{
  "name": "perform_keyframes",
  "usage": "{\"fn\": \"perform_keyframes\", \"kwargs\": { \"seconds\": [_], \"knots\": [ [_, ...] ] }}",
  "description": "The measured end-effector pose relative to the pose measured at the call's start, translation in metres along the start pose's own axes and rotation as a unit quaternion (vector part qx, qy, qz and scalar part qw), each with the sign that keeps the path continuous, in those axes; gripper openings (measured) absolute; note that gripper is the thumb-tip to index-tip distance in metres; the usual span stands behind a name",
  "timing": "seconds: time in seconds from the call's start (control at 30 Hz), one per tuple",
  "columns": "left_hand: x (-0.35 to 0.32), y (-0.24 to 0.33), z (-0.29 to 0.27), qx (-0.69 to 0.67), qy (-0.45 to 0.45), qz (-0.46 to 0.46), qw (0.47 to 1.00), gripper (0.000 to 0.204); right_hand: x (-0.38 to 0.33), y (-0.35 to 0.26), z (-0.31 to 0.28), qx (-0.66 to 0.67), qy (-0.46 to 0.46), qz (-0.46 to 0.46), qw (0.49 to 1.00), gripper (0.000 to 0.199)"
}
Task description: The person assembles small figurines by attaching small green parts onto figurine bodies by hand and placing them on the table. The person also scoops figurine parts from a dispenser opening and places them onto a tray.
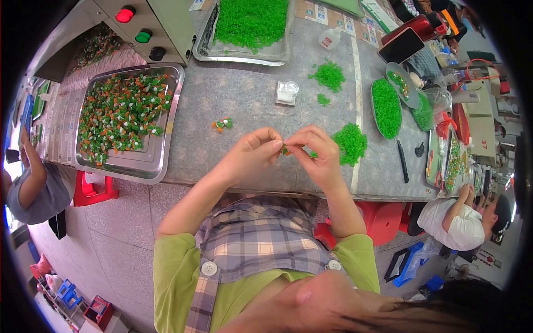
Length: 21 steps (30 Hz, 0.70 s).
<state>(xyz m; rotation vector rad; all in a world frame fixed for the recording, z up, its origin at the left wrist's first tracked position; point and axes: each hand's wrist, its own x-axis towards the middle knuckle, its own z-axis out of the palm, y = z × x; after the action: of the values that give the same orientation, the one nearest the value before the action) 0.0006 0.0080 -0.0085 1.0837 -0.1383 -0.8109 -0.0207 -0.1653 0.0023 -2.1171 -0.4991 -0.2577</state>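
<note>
Above the near edge of the grey table, my left hand (254,154) and my right hand (318,155) meet fingertip to fingertip. Both pinch one small green and orange plastic piece (285,150), mostly hidden by the fingers. A pile of bright green bits (351,143) lies right beside my right hand. To the left of my left hand sits a small cluster of green, orange and white pieces (222,124). Farther off stands a small square white holder with a clear round top (286,92).
A metal tray (161,161) of green, orange and white pieces stands at left, under a control box (145,28). Another tray (244,58) holds green bits at the back. At right are an oval dish of green bits (386,108), a black pen-like tool (402,161) and a phone (401,45).
</note>
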Motion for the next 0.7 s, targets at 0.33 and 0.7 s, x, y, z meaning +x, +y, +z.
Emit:
{"fn": "perform_keyframes", "kwargs": {
  "seconds": [0.33, 0.7],
  "knots": [
    [-0.001, -0.009, -0.002, 0.300, 0.093, 0.083, 0.946, 0.012, 0.003, 0.009, -0.005, 0.350, -0.115, 0.313, 0.875, 0.010],
    [-0.002, -0.007, -0.016, 0.011, 0.102, 0.099, 0.990, 0.019, 0.069, 0.050, -0.023, -0.023, -0.025, 0.208, 0.978, 0.012]
  ]
}}
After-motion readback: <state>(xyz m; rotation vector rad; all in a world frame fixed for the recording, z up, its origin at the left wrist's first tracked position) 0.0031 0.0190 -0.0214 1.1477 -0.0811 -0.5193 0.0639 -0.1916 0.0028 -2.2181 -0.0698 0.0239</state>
